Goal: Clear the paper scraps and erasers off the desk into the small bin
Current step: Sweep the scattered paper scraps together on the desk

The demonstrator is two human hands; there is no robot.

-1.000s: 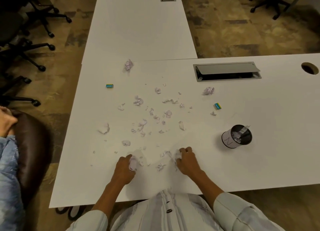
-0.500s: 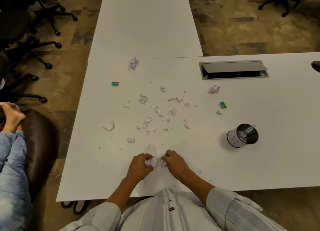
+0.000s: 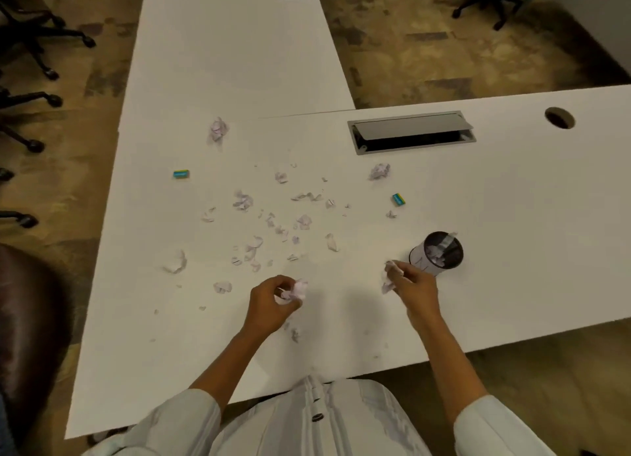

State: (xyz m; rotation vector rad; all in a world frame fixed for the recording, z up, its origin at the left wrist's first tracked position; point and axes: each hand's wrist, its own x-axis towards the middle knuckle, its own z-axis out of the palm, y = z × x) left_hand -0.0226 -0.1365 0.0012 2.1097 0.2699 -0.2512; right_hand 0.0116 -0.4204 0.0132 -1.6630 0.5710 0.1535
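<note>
My left hand [image 3: 271, 303] is closed around a wad of paper scraps [image 3: 296, 290] just above the white desk [image 3: 512, 216]. My right hand [image 3: 415, 285] grips another bunch of scraps [image 3: 389, 278] and is raised close to the left of the small round bin [image 3: 438, 252], which holds some paper. Several torn scraps [image 3: 273, 223] lie scattered over the desk's middle. One blue-green eraser [image 3: 181, 174] lies at the far left, a second eraser [image 3: 398, 199] beyond the bin.
A crumpled ball [image 3: 218, 129] lies near the desk seam and another ball [image 3: 379, 171] below the open cable tray [image 3: 411, 136]. A cable hole [image 3: 559, 117] is at far right. Office chair bases [image 3: 30, 97] stand left; a brown chair [image 3: 30, 319] is nearer.
My hands, together over a gathered pile half a second ago, have parted. The right hand has lifted its scraps rightward toward the bin; the left holds the rest in place.
</note>
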